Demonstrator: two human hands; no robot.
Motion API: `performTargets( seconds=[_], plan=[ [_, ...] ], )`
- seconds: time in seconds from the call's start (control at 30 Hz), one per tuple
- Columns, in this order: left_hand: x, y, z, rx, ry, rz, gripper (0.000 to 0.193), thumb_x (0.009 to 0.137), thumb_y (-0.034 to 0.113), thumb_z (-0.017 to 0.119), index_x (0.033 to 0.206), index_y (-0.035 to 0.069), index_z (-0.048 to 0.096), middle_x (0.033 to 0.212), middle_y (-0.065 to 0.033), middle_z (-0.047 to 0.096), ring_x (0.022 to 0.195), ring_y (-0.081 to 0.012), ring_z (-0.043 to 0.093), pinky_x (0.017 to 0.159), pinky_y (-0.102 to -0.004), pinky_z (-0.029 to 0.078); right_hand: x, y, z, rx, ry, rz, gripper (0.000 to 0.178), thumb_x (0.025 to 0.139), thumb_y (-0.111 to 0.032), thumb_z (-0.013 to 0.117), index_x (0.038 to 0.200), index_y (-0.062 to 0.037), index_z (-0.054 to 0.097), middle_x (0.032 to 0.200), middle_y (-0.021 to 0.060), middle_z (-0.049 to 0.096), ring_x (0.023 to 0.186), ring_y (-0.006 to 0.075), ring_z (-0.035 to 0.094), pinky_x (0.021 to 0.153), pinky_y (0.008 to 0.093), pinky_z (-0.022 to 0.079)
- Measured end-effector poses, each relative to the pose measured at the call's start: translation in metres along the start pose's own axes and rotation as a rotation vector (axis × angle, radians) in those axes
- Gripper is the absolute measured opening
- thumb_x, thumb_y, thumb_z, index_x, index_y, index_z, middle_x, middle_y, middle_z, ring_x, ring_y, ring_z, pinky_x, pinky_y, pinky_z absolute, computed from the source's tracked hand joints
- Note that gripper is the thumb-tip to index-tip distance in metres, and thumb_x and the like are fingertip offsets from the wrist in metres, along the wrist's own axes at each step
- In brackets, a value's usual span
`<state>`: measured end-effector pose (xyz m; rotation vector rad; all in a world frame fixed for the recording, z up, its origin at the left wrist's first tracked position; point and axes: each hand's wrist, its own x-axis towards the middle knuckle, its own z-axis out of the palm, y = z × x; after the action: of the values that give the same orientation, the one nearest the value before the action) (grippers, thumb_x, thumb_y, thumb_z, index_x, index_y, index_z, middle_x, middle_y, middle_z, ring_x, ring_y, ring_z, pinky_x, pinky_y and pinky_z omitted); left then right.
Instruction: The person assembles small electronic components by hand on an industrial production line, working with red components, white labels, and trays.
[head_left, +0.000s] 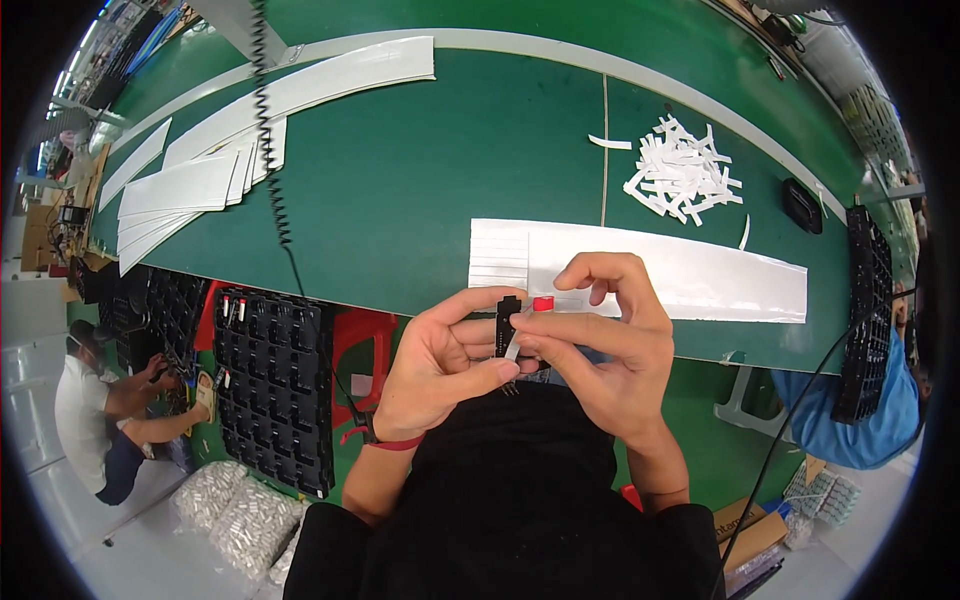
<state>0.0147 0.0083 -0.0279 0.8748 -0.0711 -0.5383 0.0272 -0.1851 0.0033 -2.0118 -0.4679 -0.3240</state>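
Note:
Over the near edge of the bench, my left hand [435, 360] grips a small black part [508, 318] with thin pins at its lower end. My right hand [615, 350] is closed in a pinch on a short white strip [513, 349], which lies against the black part. A red round piece [543, 303] shows just above the right thumb and fingers; what it is joined to is hidden. Behind the hands lies a long white sheet [700, 270] with strips cut at its left end. A red wristband [397, 442] circles my left wrist.
A pile of white strips [680, 170] lies at the far right, near a black oval object [802, 206]. White sheets [180, 190] are stacked at left beneath a coiled cord [265, 130]. Black trays [272, 390] stand left; another tray [862, 320] is at right. A person [100, 410] sits at left.

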Motion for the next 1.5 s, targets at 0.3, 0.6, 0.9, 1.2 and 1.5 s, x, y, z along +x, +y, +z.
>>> performTargets(
  seconds=[0.3, 0.6, 0.9, 1.2, 1.5],
  plan=[
    [0.000, -0.006, 0.007, 0.056, -0.013, 0.023, 0.046, 0.089, -0.013, 0.056, 0.133, -0.009, 0.044, 0.124, -0.0241, 0.062, 0.108, -0.0221, 0.065, 0.096, -0.0357, 0.054, 0.006, -0.011, 0.008, 0.110, 0.066, 0.216, 0.043, 0.071, -0.007, 0.079, 0.114, -0.0124, 0.071, 0.106, 0.0057, 0.059, 0.089, 0.0188, 0.053, 0.066, 0.0279, 0.040],
    [0.002, -0.005, 0.021, 0.168, 0.131, 0.174, 0.037, 0.094, -0.009, 0.050, 0.131, -0.010, 0.048, 0.127, -0.0262, 0.060, 0.114, -0.0237, 0.062, 0.101, -0.0341, 0.049, -0.013, -0.006, 0.004, 0.184, 0.037, 0.235, 0.024, 0.078, 0.001, 0.075, 0.101, -0.0046, 0.072, 0.096, 0.0075, 0.069, 0.078, 0.0160, 0.060, 0.066, 0.0265, 0.048],
    [0.005, -0.011, 0.022, 0.330, 0.123, 0.324, 0.041, 0.091, -0.013, 0.055, 0.131, -0.010, 0.050, 0.132, -0.0254, 0.057, 0.124, -0.0277, 0.056, 0.102, -0.0348, 0.050, -0.018, -0.006, 0.010, 0.314, 0.066, 0.361, 0.021, 0.082, 0.001, 0.073, 0.102, -0.0009, 0.074, 0.093, 0.0103, 0.073, 0.073, 0.0127, 0.064, 0.066, 0.0252, 0.052],
    [0.005, -0.015, 0.023, 0.399, 0.171, 0.361, 0.041, 0.088, -0.014, 0.058, 0.128, -0.008, 0.056, 0.129, -0.0250, 0.059, 0.122, -0.0281, 0.057, 0.098, -0.0351, 0.054, -0.016, -0.006, 0.005, 0.315, 0.048, 0.384, 0.018, 0.083, 0.002, 0.071, 0.100, 0.0002, 0.074, 0.093, 0.0113, 0.074, 0.078, 0.0153, 0.068, 0.070, 0.0255, 0.054],
    [0.006, -0.014, 0.025, 0.377, 0.165, 0.352, 0.041, 0.087, -0.014, 0.060, 0.128, -0.008, 0.057, 0.128, -0.0250, 0.059, 0.121, -0.0282, 0.058, 0.098, -0.0351, 0.054, -0.017, -0.005, 0.002, 0.344, 0.046, 0.362, 0.016, 0.084, 0.002, 0.071, 0.099, 0.0001, 0.074, 0.092, 0.0122, 0.074, 0.082, 0.0164, 0.070, 0.072, 0.0254, 0.055]
  ],
)
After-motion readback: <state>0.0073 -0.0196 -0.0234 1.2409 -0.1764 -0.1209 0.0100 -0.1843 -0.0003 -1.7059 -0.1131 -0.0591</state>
